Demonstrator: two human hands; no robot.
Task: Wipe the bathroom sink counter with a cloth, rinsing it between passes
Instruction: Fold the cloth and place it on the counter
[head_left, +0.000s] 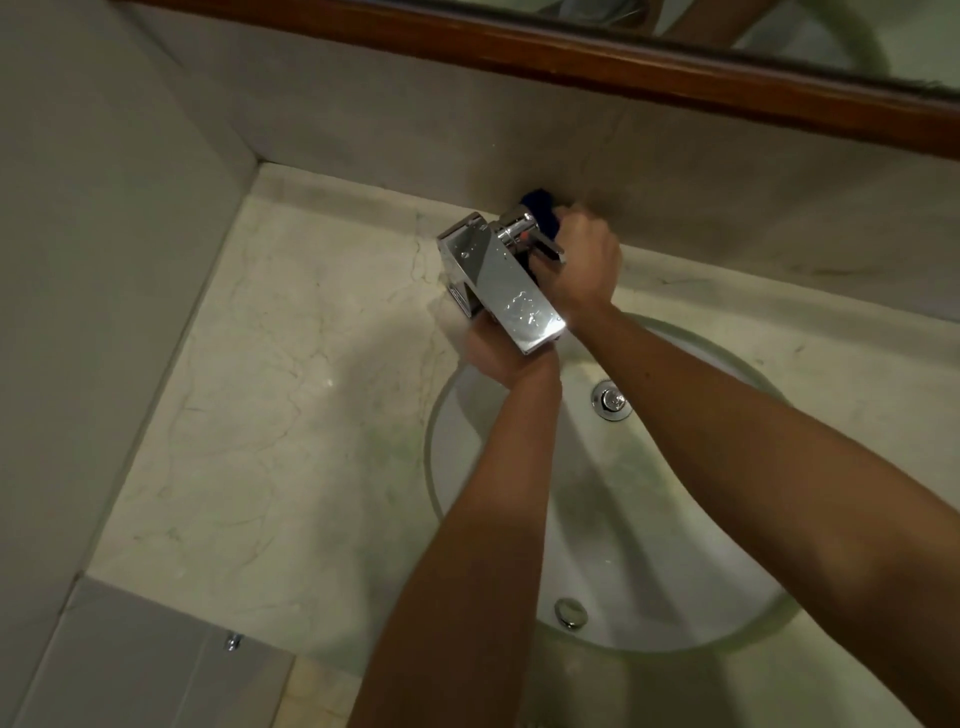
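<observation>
Head view, from the left: a pale marble table (291, 395) runs from the corner wall toward an oval sink basin (613, 525), its surface veined and faintly glossy. At the basin's back edge stands a chrome tap (498, 280), beaded with water, with no stream visible from its spout. The left hand (493, 356) sits beneath the spout, mostly hidden by it; whether its grip is spread or curled cannot be told. Just right of the tap, the right hand (584, 260) reaches behind the lever, fingers curled around a dark blue cloth (540, 208) pressed into the gap between tap base and back wall. The step in hand appears to be a wiping pass around the fixture, not a rinse. The next move likely calls for drawing the cloth forward under the spout, lifting the lever and wetting it before the open marble at left gets its pass. A drain plug (612, 399) glints in the basin.
</observation>
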